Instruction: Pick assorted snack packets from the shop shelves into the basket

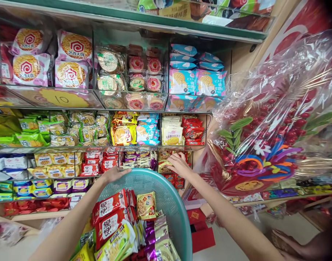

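Note:
A green plastic basket [186, 214] with perforated walls tilts in front of me, and my left hand [115, 175] is closed on its far rim. Inside lie red-and-white snack packets [111, 219], a yellow lemon packet [118, 243], a small gold packet [146, 206] and purple-and-cream packets [162, 235]. Beyond the basket, my right hand [179, 165] reaches into a low shelf compartment. Its fingers are bent around a small yellow-gold snack packet [164, 167] there. Part of that packet is hidden by the fingers.
Clear-fronted shelves hold round biscuits [70, 76], blue milk biscuits [182, 81], cream packets [173, 134] and red packets [193, 130]. A plastic-wrapped red decoration [253, 163] bulges out at the right. Red paper [202, 239] lies on the floor. A person's foot [285, 243] shows at lower right.

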Motion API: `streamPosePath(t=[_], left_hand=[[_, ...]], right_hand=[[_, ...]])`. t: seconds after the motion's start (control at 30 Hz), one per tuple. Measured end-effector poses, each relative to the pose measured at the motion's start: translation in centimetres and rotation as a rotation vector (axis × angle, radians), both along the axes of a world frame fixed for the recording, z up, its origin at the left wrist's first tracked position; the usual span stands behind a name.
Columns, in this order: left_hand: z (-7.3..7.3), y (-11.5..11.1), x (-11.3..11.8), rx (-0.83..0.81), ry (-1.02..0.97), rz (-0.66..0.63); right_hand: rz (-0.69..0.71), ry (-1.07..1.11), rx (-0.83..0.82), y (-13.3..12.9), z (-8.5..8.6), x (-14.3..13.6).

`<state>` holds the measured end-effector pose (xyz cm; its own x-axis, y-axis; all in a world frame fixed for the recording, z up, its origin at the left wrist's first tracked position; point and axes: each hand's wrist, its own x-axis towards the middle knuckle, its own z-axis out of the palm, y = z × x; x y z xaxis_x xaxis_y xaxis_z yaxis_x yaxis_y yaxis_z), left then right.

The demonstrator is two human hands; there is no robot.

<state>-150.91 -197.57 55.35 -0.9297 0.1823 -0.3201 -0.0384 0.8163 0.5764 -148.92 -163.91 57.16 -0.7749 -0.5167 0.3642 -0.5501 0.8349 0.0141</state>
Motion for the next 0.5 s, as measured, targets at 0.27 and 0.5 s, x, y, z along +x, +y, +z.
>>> streamPosePath(t=[0.27, 0.5], left_hand=[[-0.3, 0.1, -0.4, 0.004, 0.038, 0.002], [-0.2, 0.6, -0.6, -0.031, 0.068, -0.014]], right_hand=[[-0.086, -0.297, -0.699, -2.9, 1.8, 6.9], [-0.097, -0.962, -1.189, -7.6, -3.9, 9.2]])
